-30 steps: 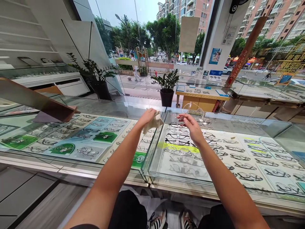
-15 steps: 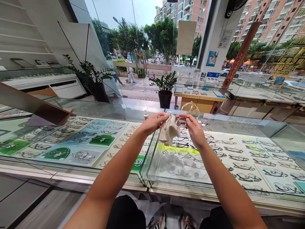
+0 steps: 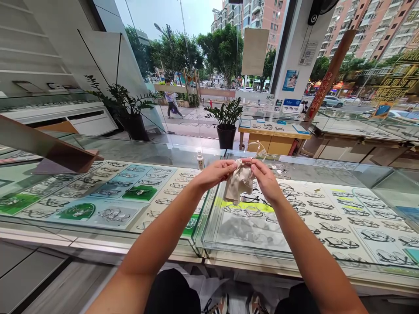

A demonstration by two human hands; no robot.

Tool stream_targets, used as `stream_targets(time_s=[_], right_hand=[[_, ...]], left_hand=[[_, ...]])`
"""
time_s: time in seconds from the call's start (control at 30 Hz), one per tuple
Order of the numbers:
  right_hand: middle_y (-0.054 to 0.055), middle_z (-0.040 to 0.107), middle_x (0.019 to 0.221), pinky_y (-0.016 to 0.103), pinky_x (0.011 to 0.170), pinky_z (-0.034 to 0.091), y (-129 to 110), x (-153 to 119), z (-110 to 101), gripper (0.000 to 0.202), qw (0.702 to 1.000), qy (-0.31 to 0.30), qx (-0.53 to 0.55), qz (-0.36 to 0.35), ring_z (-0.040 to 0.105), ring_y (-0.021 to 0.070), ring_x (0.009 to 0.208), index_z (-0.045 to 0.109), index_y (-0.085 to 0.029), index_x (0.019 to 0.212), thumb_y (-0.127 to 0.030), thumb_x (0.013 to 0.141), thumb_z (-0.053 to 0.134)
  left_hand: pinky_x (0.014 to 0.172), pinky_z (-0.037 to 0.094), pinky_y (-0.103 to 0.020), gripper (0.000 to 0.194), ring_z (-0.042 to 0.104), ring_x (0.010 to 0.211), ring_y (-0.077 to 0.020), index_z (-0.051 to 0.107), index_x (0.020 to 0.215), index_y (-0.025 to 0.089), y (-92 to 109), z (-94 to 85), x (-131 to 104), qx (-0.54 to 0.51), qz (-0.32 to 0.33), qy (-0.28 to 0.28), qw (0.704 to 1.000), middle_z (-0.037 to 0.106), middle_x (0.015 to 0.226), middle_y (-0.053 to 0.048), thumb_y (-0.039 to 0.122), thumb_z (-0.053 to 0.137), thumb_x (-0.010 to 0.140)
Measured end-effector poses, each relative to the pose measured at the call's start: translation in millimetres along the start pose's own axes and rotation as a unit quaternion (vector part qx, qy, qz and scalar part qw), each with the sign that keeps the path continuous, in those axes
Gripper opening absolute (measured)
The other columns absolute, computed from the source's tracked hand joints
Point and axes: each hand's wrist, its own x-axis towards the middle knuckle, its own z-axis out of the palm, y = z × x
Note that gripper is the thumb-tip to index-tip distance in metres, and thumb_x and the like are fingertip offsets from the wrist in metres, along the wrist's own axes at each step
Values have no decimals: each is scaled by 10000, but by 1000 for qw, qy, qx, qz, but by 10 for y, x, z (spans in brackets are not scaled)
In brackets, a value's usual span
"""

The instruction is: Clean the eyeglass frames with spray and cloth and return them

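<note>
Above the glass showcase, my left hand (image 3: 220, 171) pinches a beige cleaning cloth (image 3: 234, 188) that hangs down in folds. Close beside it, my right hand (image 3: 262, 175) grips a pair of thin-framed eyeglasses (image 3: 261, 150). One part of the clear frame rises behind the fingers, and a small pale tag seems to hang on it. The cloth is wrapped over the near part of the glasses and covers most of that lens. Behind my left hand, a small spray bottle (image 3: 200, 160) stands upright on the glass top.
Rows of eyeglasses (image 3: 327, 216) lie under the glass of the showcase (image 3: 209, 257). A brown slanted panel (image 3: 65, 148) rests at the left. Potted plants (image 3: 226, 135) stand beyond the counter, near a wooden display table (image 3: 275, 135). A passer-by walks outside the window.
My left hand has moved slightly right and down, bringing the cloth closer to my right hand and over the glasses. The frame has turned a little. Outside, people have moved.
</note>
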Motion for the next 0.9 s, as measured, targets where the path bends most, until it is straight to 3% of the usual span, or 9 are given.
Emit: stream_targets(time_s=[0.27, 0.47, 0.7, 0.9], right_hand=[[43, 745, 1387, 445, 1157, 495, -107, -12, 22, 381, 1000, -1, -25, -5, 659, 278, 1308, 774, -319, 1253, -602, 1032, 645], [54, 714, 1454, 441, 1178, 487, -90, -15, -5, 409, 999, -13, -46, -4, 641, 275, 1358, 764, -316, 1308, -598, 1041, 640], [33, 750, 1425, 443, 1228, 453, -27, -9, 24, 397, 1000, -13, -18, -1, 629, 272, 1397, 796, -331, 1288, -594, 1009, 697], [32, 779, 1380, 429, 1198, 480, -49, -26, 96, 384, 1000, 20, 20, 9, 668, 267, 1337, 821, -337, 1233, -600, 960, 758]], left_hand=[[622, 370, -240, 579, 505, 635, -101, 762, 937, 117, 5, -16, -16, 15, -15, 29, 999, 629, 749, -21, 674, 864, 817], [614, 342, -255, 561, 500, 646, -118, 739, 922, 112, 27, -85, -41, 71, -5, -7, 997, 628, 748, -33, 669, 798, 887], [642, 413, -245, 558, 593, 675, -132, 743, 950, 120, -27, 65, -5, 23, 6, 25, 999, 701, 808, -51, 654, 858, 834], [680, 475, -250, 563, 648, 721, -144, 772, 990, 119, -61, 202, -6, -27, -12, 10, 1000, 739, 868, -70, 612, 932, 769]])
